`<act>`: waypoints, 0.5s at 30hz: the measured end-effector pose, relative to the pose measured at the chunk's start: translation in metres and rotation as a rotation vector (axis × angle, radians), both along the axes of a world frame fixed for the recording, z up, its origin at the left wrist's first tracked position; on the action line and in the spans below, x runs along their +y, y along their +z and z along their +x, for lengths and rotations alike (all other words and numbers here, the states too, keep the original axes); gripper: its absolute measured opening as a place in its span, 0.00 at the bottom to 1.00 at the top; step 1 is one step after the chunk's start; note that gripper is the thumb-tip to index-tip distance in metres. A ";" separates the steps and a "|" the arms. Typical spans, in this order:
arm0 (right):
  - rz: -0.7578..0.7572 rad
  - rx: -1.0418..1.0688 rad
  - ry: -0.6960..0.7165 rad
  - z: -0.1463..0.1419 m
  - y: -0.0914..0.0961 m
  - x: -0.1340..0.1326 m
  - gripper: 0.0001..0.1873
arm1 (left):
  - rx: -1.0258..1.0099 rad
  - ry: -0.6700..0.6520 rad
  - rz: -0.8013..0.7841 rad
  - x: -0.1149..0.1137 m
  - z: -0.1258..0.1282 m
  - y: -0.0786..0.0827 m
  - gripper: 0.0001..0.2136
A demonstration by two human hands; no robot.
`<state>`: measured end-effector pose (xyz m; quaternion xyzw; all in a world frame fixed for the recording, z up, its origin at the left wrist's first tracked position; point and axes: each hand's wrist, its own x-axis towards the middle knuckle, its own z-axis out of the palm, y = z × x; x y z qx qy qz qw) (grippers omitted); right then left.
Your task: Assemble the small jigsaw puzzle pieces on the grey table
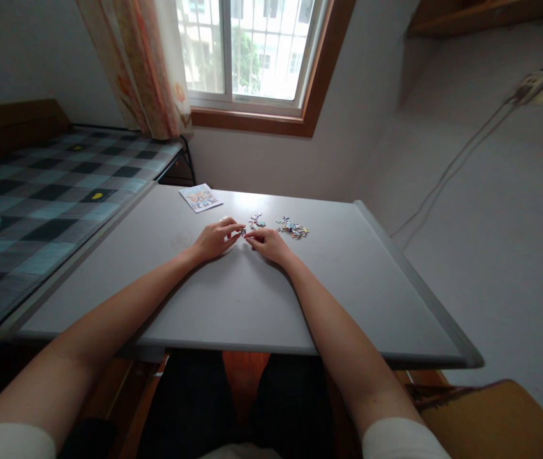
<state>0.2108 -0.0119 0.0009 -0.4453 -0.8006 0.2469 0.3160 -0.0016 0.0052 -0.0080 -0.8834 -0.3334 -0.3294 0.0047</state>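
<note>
My left hand (217, 239) and my right hand (269, 245) meet near the middle of the grey table. Between their fingertips are small jigsaw puzzle pieces (242, 233), and both hands pinch at them. How many pieces each hand grips is too small to make out. Just beyond my fingers lies a little group of jigsaw pieces (256, 221). A larger loose heap of pieces (294, 228) is spread to the right of my right hand. Behind my left hand a few pale pieces show, partly covered by it. A square picture card (201, 197) rests farther back on the left.
The light grey table (233, 306) has raised edges left and right. A bed with a checked cover (108, 166) stands along its left side. Beyond are a curtain (144, 70) and a barred window. A wooden chair (505, 421) is at the lower right; cables hang on the right wall.
</note>
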 end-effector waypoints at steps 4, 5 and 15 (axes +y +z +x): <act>0.009 0.000 0.005 0.000 -0.001 0.000 0.10 | -0.010 -0.011 -0.007 -0.001 0.000 0.000 0.13; 0.010 0.001 0.005 0.000 -0.001 0.000 0.10 | -0.012 -0.015 -0.008 -0.001 0.000 0.000 0.13; -0.001 0.007 0.000 -0.001 0.000 -0.001 0.10 | -0.024 -0.022 -0.035 -0.002 0.001 0.001 0.13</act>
